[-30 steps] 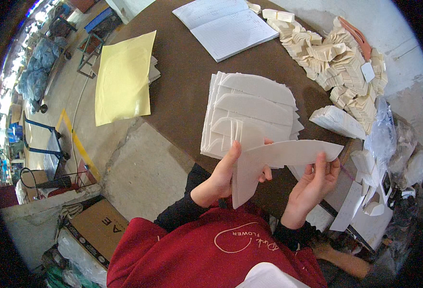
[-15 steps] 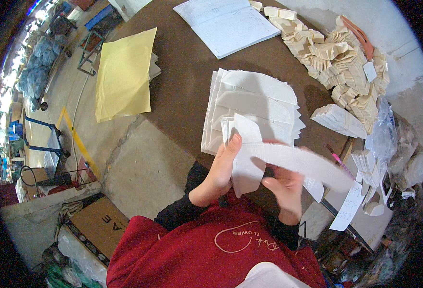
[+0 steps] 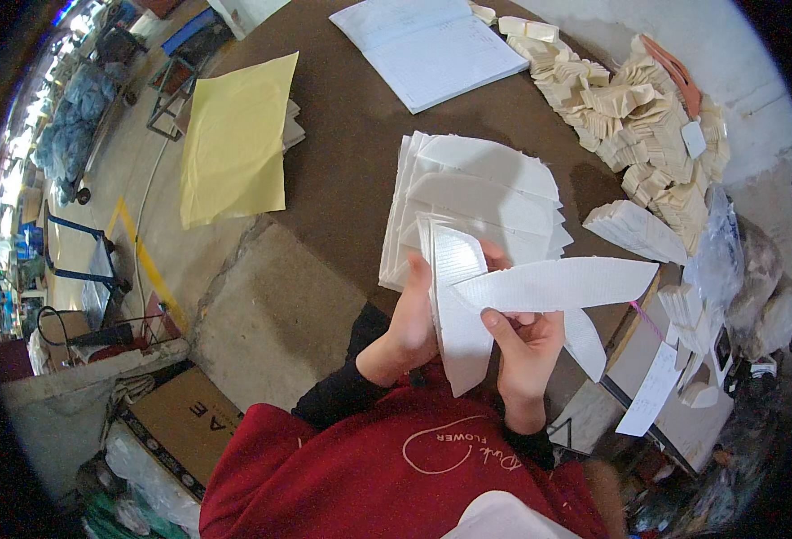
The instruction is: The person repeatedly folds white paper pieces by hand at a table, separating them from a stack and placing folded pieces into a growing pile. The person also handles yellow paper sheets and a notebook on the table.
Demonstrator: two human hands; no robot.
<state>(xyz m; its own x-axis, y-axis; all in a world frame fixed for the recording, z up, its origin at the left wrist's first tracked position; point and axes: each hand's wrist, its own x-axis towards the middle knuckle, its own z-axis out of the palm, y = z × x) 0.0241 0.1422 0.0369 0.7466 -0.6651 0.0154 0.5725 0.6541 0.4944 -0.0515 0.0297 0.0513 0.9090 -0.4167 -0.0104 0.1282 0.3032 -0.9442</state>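
My left hand (image 3: 411, 322) grips a small stack of white curved pieces (image 3: 461, 346), with its thumb along the near edge and most of its fingers hidden behind. The pieces look like ribbed plastic or card. Between thumb and fingers, my right hand (image 3: 529, 346) holds a single white curved strip (image 3: 576, 283). That strip points to the right, and its left end lies across the front of the stack. Just beyond my hands, a larger pile of white pieces (image 3: 481, 189) rests on the brown table. Another white piece (image 3: 585, 343) shows beside my right hand.
A yellow sheet (image 3: 237, 144) overhangs the table's left edge. At the far side lies an open notebook (image 3: 432, 49). Bundles of cream pieces (image 3: 629, 108) crowd the right, with a white stack (image 3: 638, 227) nearer me. A written paper slip (image 3: 649, 391) lies at lower right.
The single strip has swung from a blurred downward slant to nearly level, its right tip rising. My right hand has shifted slightly left, and the stack in my left hand sits a little lower.
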